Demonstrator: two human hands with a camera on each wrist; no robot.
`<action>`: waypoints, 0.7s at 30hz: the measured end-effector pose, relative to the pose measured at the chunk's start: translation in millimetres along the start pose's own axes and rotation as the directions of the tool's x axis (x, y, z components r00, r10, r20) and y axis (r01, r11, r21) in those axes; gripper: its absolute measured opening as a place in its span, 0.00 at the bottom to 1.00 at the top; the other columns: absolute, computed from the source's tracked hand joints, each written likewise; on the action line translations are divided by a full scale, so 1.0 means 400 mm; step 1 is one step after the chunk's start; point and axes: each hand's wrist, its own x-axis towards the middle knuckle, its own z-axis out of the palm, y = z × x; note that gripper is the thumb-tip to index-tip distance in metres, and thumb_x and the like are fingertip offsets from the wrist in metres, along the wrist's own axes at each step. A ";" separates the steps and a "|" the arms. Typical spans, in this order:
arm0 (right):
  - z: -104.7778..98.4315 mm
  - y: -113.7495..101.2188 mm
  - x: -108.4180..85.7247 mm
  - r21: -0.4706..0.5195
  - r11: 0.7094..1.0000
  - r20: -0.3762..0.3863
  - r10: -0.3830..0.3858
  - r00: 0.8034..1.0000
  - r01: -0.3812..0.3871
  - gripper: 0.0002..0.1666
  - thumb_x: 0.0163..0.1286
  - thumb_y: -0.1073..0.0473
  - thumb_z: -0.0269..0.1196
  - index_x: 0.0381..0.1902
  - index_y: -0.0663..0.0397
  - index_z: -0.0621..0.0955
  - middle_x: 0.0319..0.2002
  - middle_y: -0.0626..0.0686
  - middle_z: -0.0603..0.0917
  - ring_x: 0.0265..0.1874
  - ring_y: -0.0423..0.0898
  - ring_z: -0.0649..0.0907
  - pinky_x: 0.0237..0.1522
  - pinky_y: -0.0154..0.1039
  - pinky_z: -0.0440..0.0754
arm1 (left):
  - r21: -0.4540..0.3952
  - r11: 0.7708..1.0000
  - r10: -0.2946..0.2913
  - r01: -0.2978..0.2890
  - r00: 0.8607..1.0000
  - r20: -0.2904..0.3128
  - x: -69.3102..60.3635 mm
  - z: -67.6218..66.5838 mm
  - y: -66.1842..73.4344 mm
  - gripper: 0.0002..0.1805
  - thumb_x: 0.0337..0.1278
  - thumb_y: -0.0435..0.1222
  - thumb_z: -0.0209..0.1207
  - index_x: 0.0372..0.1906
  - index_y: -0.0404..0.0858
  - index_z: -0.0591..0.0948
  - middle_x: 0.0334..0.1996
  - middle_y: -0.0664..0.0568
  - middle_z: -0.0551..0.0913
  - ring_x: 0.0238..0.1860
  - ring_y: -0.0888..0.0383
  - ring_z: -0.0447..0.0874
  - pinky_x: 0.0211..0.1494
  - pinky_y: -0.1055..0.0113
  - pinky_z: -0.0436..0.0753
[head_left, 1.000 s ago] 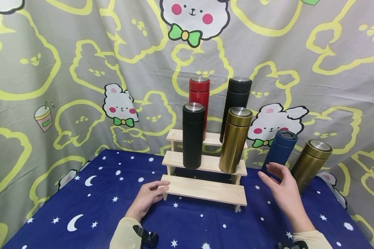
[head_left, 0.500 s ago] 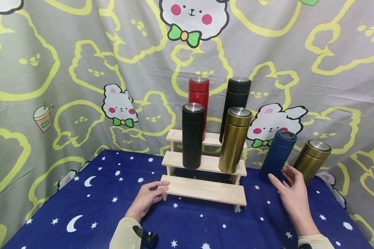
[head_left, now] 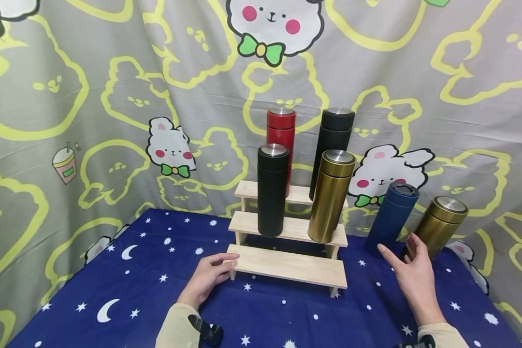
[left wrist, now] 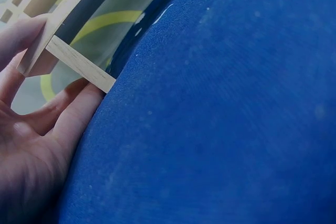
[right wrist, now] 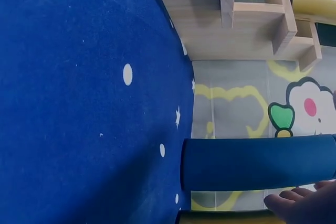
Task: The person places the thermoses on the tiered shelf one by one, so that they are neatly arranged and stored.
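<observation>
My left hand (head_left: 205,280) grips the left end of the lowest step of a pale wooden three-step stand (head_left: 287,267). In the left wrist view, the thumb lies on the step's end and fingers reach under it beside the leg (left wrist: 81,64). My right hand (head_left: 419,285), fingers loosely bent, is in front of a blue thermos bottle (head_left: 390,220) and a gold thermos bottle (head_left: 444,224) at the right. Its thumb is near the blue bottle's base; contact is unclear. In the right wrist view, fingertips (right wrist: 278,203) show beside the blue bottle, not wrapped round it.
On the middle step stand a black thermos (head_left: 271,198) and another gold thermos (head_left: 330,203). The top step holds a red thermos (head_left: 281,128) and a second black thermos (head_left: 336,133). A patterned grey curtain (head_left: 217,87) hangs behind the blue starry tablecloth (head_left: 156,309).
My right hand has moved down and to the right, from in front of the blue thermos towards the gold one. The left hand stays on the stand.
</observation>
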 end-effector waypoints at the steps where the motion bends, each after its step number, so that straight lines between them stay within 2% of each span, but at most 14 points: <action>1: 0.000 -0.004 0.001 0.003 1.000 -0.001 0.000 1.000 0.000 0.58 0.67 0.45 0.66 0.78 0.60 0.44 0.76 0.64 0.49 0.73 0.60 0.53 0.70 0.55 0.55 | 0.002 1.000 0.002 -0.002 1.000 0.002 0.001 0.000 0.000 0.19 0.56 0.38 0.70 0.50 0.32 0.85 0.58 0.38 0.77 0.52 0.48 0.81 0.54 0.52 0.80; 10: 0.012 -0.004 0.032 -0.025 0.999 0.042 -0.027 0.999 0.028 0.60 0.68 0.42 0.64 0.78 0.58 0.39 0.77 0.61 0.43 0.74 0.60 0.49 0.70 0.56 0.51 | 0.021 1.000 -0.014 0.014 1.000 -0.005 0.000 -0.004 -0.003 0.20 0.55 0.40 0.70 0.50 0.33 0.85 0.58 0.39 0.77 0.52 0.48 0.80 0.54 0.52 0.80; 21: 0.022 -0.005 0.068 -0.009 1.000 0.022 -0.016 1.000 0.016 0.63 0.67 0.40 0.64 0.78 0.58 0.36 0.77 0.60 0.38 0.74 0.55 0.45 0.71 0.55 0.49 | -0.006 1.000 -0.015 0.015 1.000 -0.008 0.003 0.002 -0.003 0.18 0.58 0.36 0.67 0.51 0.30 0.84 0.57 0.40 0.78 0.50 0.50 0.80 0.54 0.50 0.79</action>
